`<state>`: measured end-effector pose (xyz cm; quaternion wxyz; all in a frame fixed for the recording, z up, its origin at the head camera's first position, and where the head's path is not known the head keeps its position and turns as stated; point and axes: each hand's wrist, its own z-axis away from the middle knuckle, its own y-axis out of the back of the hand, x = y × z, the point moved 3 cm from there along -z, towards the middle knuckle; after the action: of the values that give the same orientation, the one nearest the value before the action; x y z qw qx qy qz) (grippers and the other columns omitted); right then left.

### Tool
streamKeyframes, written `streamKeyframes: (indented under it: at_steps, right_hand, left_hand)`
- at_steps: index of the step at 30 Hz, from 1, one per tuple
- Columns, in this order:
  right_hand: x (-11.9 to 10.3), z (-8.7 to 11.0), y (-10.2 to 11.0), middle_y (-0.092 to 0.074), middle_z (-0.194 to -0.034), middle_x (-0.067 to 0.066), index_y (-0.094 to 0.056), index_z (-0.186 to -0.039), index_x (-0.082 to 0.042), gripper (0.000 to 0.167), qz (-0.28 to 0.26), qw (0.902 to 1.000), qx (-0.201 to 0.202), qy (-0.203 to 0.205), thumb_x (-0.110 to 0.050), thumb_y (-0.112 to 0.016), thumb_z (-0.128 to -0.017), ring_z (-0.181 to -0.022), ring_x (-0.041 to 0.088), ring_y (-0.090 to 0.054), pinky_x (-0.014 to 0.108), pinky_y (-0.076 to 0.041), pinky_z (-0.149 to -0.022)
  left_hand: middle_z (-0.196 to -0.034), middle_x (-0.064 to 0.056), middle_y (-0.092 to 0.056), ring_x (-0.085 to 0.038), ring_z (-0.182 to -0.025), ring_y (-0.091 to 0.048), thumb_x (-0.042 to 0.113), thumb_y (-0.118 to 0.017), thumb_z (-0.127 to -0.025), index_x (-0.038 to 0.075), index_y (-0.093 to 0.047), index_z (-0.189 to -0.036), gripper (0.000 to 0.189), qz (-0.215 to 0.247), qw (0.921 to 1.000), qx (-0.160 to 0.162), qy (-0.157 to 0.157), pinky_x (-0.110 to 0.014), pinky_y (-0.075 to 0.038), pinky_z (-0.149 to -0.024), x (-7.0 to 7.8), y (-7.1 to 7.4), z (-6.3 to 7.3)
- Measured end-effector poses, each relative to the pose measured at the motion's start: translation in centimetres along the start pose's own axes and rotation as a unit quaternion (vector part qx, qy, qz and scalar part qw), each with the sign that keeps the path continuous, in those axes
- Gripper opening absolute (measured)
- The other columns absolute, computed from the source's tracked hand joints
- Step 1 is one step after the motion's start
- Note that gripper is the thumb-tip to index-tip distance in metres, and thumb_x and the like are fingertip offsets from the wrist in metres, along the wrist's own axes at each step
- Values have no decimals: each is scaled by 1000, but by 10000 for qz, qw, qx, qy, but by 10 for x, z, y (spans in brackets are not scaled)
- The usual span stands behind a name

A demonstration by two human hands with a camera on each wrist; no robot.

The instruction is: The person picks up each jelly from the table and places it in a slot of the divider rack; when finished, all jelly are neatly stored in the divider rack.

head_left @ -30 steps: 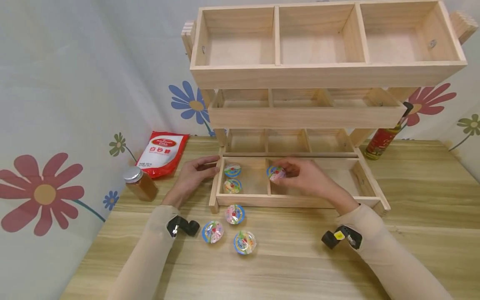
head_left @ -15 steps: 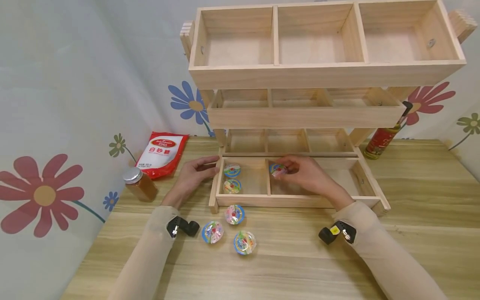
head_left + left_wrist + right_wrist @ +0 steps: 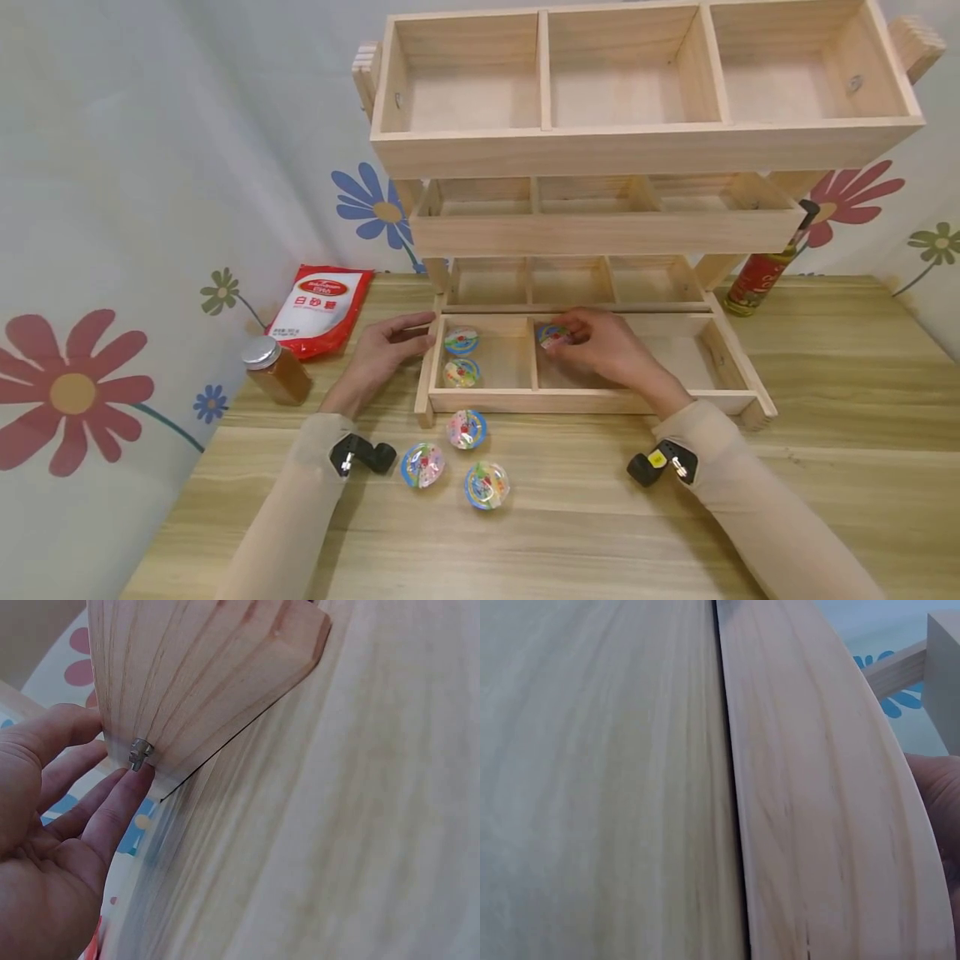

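My right hand [image 3: 611,346] pinches a small jelly cup [image 3: 553,335] with a blue-rimmed foil lid, low in the bottom tray just right of the visible divider. In the right wrist view the front board [image 3: 832,795] hides the cup and most of the hand. My left hand [image 3: 382,354] rests its fingertips against the rack's left side. The left wrist view shows these extended fingers [image 3: 112,817] touching the wooden side panel [image 3: 195,675] near a metal bolt. Two jelly cups, one [image 3: 461,340] behind the other [image 3: 461,372], sit in the left compartment.
Three jelly cups [image 3: 467,429] lie on the table [image 3: 585,533] before the wooden rack [image 3: 645,150], whose divided tiers overhang the bottom tray. Left stand a honey-coloured jar [image 3: 279,375] and a red-and-white bag [image 3: 321,308]. A bottle [image 3: 761,279] stands behind at right.
My right hand has moved slightly right and back with the jelly cup, from over the divider to lower inside the compartment beside it. The left hand stays at the rack's side.
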<state>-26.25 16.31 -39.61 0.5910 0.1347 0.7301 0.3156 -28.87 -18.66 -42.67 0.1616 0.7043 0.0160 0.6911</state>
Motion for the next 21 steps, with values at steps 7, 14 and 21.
streamKeyframes:
  at_steps: [7, 14, 21]
  right_hand:
    - [0, 0, -5, -74, -117, 17, -66, -138, 2, 52, 22, 9998, 18, -211, -23, -82, -95, -109, 33, -71, 46, -59, -91]
    - [1, -1, -7, -74, -119, 19, -66, -138, 2, 52, 9, 9995, 115, -280, -22, -81, -94, -109, 34, -72, 47, -59, -92]
    - [1, -1, -7, -73, -119, 20, -66, -138, 3, 50, 4, 9996, 111, -274, -20, -80, -95, -110, 34, -72, 46, -59, -92]
  left_hand:
    - [-146, -15, -63, -31, -134, -61, 19, -76, -100, 7, -65, -145, 48, -55, 10000, 1, -16, -38, -54, -106, 0, 0, -1]
    - [-146, -16, -63, -32, -134, -60, 17, -76, -100, 5, -65, -145, 48, -10, 10000, -11, -53, -35, -53, -106, 0, 0, -1]
    - [-146, -17, -63, -32, -134, -60, 13, -75, -100, 3, -65, -145, 47, 129, 9999, -53, -45, -32, -55, -103, -1, -1, -1]
